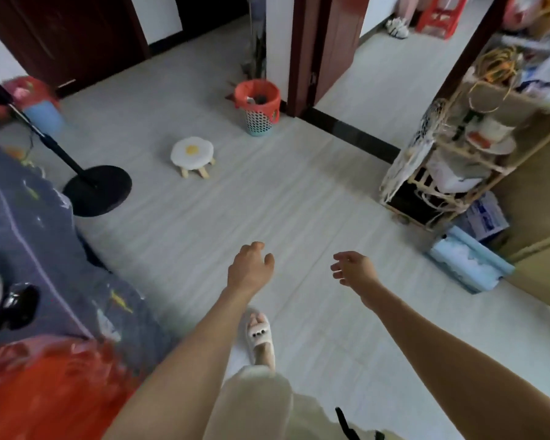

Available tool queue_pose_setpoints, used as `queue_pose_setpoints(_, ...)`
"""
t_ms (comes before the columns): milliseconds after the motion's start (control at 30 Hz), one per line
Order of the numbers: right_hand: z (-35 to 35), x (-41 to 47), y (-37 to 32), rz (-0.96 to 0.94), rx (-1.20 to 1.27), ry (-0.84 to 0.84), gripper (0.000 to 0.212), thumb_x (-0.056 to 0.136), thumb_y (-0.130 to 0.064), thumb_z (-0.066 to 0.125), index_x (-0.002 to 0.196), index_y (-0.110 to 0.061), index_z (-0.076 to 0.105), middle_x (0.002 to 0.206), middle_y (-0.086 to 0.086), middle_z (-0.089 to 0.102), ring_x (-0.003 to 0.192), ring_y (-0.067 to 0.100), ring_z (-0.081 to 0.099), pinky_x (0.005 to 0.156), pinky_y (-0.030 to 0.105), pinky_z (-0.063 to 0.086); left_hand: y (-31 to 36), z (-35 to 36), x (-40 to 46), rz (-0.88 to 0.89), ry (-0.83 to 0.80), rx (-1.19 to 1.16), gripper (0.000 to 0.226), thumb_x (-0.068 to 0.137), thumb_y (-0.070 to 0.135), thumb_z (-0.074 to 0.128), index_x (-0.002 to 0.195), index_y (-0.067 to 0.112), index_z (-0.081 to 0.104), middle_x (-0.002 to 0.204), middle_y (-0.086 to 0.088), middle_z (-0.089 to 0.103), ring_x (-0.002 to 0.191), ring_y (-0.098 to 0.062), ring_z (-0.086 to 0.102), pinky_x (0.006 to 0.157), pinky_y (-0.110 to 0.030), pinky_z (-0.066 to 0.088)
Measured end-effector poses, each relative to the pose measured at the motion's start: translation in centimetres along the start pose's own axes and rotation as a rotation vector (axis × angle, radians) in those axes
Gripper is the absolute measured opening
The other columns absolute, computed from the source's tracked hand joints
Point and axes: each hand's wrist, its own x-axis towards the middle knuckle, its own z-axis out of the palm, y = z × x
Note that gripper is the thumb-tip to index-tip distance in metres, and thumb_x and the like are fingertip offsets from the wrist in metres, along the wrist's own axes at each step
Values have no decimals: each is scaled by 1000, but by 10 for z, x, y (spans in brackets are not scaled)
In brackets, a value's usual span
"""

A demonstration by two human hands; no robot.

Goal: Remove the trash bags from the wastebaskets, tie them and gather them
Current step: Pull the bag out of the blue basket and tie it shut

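1. Wastebasket (258, 117): mesh, lined with a red trash bag (257, 93), upright on the floor against the wall end.
2. Egg-shaped stool (192, 150): near the wastebasket, to its left.
3. Left hand (250, 268) and right hand (354, 268): both empty, fingers loosely spread, well short of the wastebasket.
4. Second wastebasket (43, 114): blue, red-lined, far left of the first.

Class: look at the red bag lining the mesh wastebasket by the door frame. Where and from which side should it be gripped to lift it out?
Grip the red bag at its folded-over rim, from above, probably on opposite sides: the wastebasket stands upright and the bag's edge drapes outside the top. Both hands, left hand and right hand, are empty.
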Motion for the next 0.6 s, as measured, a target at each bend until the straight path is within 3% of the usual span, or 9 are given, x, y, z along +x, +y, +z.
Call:
queue_pose_setpoints(333,81,223,-230,-37,-64,-33,30,90,-3,34,109,-7,58,76,3,58,64,14,52,60,21,40,43,-151,288,27,6,22,43,93,29,44,132,11,44,134,-14,48,122,-30,47,103,-43,40)
queue_pose_setpoints(500,103,347,-319,-69,-69,-37,32,91,-2,34,114,-1,56,73,2,56,61,13,50,54,20,38,81,-194,432,58,10,64,43,93,30,44,132,13,43,136,-11,47,124,-29,45,104,-43,38)
queue_pose_setpoints(600,112,434,-376,-95,-85,-38,33,92,-2,34,116,1,55,81,9,57,61,11,49,49,14,40,108,-217,529,68,32,76,42,92,30,45,132,13,44,135,-12,49,124,-29,46,105,-43,38)
